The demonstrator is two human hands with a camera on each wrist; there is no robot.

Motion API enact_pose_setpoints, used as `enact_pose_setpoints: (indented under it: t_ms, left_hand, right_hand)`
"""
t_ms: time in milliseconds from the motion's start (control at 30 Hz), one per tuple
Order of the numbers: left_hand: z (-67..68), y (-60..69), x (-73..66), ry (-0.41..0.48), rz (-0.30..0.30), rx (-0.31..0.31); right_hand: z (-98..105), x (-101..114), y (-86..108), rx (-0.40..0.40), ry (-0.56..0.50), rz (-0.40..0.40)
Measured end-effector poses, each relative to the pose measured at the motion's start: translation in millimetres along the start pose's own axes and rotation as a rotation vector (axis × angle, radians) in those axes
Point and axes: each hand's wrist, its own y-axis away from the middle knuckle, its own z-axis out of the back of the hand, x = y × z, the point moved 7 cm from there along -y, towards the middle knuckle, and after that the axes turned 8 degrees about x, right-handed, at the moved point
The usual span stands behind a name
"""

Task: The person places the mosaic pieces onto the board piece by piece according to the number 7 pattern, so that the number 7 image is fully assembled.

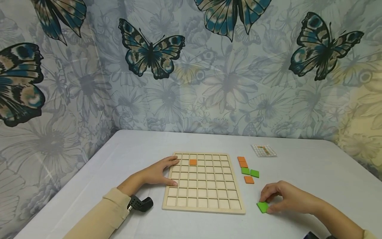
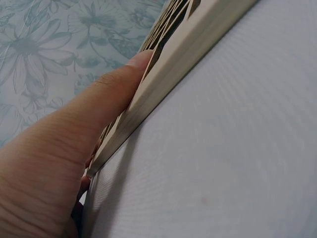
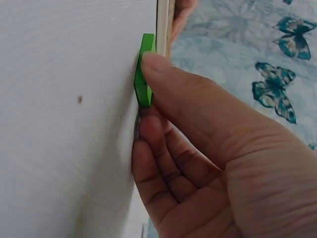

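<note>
One orange tile point(image 1: 193, 162) was set, five tiles point(image 1: 245, 171) unplaced, board point(image 1: 202, 184) touched by outspread left hand point(image 1: 156, 171), green tile point(image 1: 262, 207) pinched by right hand point(image 1: 288, 198)

Square green tile point(image 1: 262, 207) pinched to the right of a gridded wooden board point(image 1: 202, 193)

The pale board lies flat, thin strips dividing it into square cells; one orange tile point(image 1: 193, 162) sits in the second row from the far side, third cell from the left. The left hand point(image 1: 155, 172) rests on its left edge. The right hand point(image 1: 286, 199) pinches the green tile near the right front corner. Farther back, three loose orange tiles point(image 1: 249, 180) and two green ones point(image 1: 255, 173) lie beside the right edge.
</note>
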Motion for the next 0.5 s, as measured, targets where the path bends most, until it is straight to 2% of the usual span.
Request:
enact_pose_setpoints:
  t_ms: [267,500]
  left_hand:
    - [0.0,-0.9,0.7,-0.004,-0.004,0.001]
    - [-0.8,-1.1,-0.6,-0.007,-0.016,0.009]
  right_hand:
    - [-0.5,0.0,-0.7,0.011,-0.013,-0.026]
    - [-0.6,1.9,-1.8,-0.004,0.033,-0.053]
